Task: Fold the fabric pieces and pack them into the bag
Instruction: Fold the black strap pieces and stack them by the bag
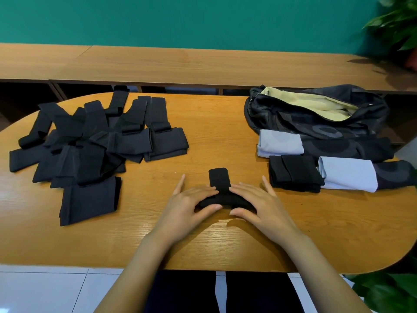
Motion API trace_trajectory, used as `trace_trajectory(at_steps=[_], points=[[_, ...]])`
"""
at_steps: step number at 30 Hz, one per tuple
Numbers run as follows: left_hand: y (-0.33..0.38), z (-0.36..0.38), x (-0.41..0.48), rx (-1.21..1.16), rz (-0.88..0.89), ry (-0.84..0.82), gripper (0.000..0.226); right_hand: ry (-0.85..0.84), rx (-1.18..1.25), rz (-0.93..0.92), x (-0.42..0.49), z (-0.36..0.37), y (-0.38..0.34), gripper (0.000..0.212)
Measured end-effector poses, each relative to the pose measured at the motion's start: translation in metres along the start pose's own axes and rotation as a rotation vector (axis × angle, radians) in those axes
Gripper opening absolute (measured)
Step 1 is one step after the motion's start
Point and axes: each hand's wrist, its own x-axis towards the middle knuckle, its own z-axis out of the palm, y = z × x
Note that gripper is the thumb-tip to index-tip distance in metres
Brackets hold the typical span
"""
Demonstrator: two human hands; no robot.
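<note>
A small black fabric piece (220, 177) lies at the middle of the wooden table (221, 132), its strap pointing away from me. My left hand (188, 205) and my right hand (255, 203) hold its folded near part from either side, thumbs curled under the near edge and fingers on top. A heap of unfolded black fabric pieces (94, 141) covers the table's left. At the right lies a dark bag (316, 114), open, showing a pale yellow lining. In front of it sit a folded black piece (295, 172) and two folded light grey pieces (279, 143) (348, 173).
A long wooden bench (180, 62) runs behind the table, against a green wall. Green plants stand at the upper right (397, 23) and lower right (388, 292). White floor tiles show below the table's near edge.
</note>
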Motion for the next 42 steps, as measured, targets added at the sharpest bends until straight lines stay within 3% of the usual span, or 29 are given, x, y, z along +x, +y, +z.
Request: trace_trajectory(at_steps=[5,11,16,20,27,33,38,42], points=[[0.003,-0.001,0.003,-0.044,-0.041,0.016,0.067,0.168,0.014,-0.005,-0.001,0.001,0.005,0.072],[0.004,0.0,0.007,-0.106,-0.07,0.107,0.073,0.257,0.105,0.034,0.005,-0.005,0.0,0.059],[0.006,0.0,0.017,-0.14,-0.134,0.223,0.051,0.326,0.174,0.064,0.014,-0.016,-0.013,0.056],[0.0,0.004,0.023,-0.198,-0.262,0.22,0.048,0.27,0.255,0.184,0.026,-0.009,-0.011,0.063],[-0.002,0.014,0.035,-0.125,-0.328,0.278,0.071,0.346,0.262,0.284,0.048,0.004,-0.002,0.066],[-0.006,0.016,0.033,-0.037,-0.188,0.12,0.053,0.267,-0.061,0.189,0.042,0.005,-0.002,0.054],[-0.011,0.02,0.03,0.041,-0.169,0.015,0.049,0.027,-0.228,0.088,0.033,0.009,-0.006,0.071],[-0.011,0.018,0.028,0.099,-0.131,0.022,0.056,0.023,-0.259,0.074,0.031,0.01,0.0,0.074]])
